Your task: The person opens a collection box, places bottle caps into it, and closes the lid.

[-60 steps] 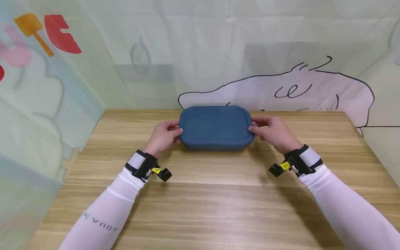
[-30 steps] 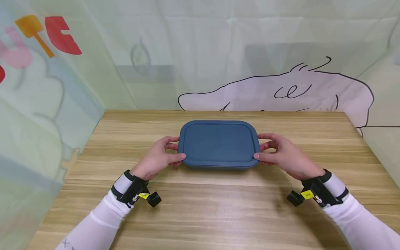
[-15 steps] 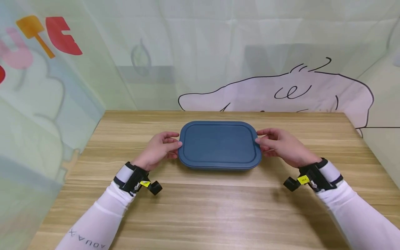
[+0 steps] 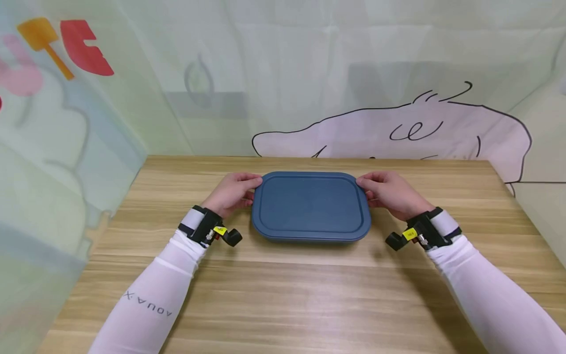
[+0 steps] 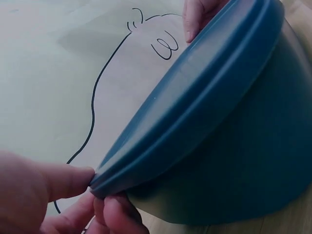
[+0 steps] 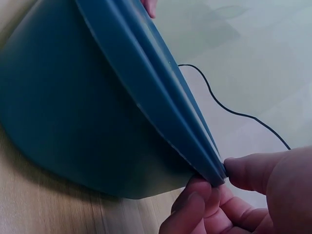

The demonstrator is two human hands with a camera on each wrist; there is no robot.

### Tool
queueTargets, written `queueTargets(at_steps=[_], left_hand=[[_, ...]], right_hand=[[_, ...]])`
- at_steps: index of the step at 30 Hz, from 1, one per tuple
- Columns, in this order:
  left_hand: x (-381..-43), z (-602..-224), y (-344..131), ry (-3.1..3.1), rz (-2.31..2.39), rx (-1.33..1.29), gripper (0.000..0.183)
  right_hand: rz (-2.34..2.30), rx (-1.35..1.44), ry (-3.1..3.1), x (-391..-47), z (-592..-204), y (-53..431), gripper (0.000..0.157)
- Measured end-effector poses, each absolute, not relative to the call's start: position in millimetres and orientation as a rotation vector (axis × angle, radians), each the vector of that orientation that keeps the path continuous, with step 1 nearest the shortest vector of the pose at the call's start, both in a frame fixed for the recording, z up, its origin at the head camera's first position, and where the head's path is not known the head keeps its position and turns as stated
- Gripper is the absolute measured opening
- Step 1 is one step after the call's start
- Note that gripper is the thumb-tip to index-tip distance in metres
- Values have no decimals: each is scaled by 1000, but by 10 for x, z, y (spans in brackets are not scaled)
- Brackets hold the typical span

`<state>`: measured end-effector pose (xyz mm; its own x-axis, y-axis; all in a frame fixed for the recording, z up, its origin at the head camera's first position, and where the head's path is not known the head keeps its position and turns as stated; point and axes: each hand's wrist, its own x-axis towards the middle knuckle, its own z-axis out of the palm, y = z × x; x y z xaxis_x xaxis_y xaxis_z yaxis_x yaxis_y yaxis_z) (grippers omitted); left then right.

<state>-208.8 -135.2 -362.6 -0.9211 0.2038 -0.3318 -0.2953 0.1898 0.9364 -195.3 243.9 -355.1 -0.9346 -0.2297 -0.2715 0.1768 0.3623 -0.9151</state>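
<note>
A blue rectangular food container (image 5: 253, 146) with rounded corners stands on the wooden table, its matching lid (image 4: 311, 205) on top. My left hand (image 4: 232, 194) is at the far left corner; in the left wrist view its thumb lies on the top of the lid's rim and its curled fingers are underneath. At the far right corner my right hand (image 4: 391, 194) pinches the rim in the same way, thumb above and fingers below, as the right wrist view shows. The lid hides the inside of the container.
The wooden table (image 4: 305, 300) ends at a pale printed cloth backdrop (image 4: 287, 64) behind the container. More of the printed cloth hangs along the left side. Both wrists wear strapped cameras that jut inward over the tabletop.
The container has come nearer to me since two seconds ago. Since then both hands have slid along its sides from the near corners to the far corners, while the container stayed in place.
</note>
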Motion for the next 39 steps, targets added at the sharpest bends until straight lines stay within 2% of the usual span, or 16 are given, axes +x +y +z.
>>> queueTargets(at_steps=[7, 11, 16, 25, 39], left_hand=[[-2092, -3604, -1353, 2088, 1772, -60, 36], [-2060, -3629, -1369, 2091, 1766, -41, 36], [-1897, -3652, -1431, 2026, 1792, -2, 37], [-1539, -3610, -1493, 1927, 1834, 54, 45], [-1418, -3622, -1426, 1938, 1858, 26, 45]], right_hand=[[-1616, -32, 2272, -1950, -3541, 2416, 41], [-1585, -28, 2283, -1905, -3529, 2426, 45], [-1592, -57, 2226, -1737, -3521, 2475, 51], [-1670, -137, 2113, -1400, -3571, 2530, 47], [-1652, -183, 2148, -1310, -3585, 2552, 44]])
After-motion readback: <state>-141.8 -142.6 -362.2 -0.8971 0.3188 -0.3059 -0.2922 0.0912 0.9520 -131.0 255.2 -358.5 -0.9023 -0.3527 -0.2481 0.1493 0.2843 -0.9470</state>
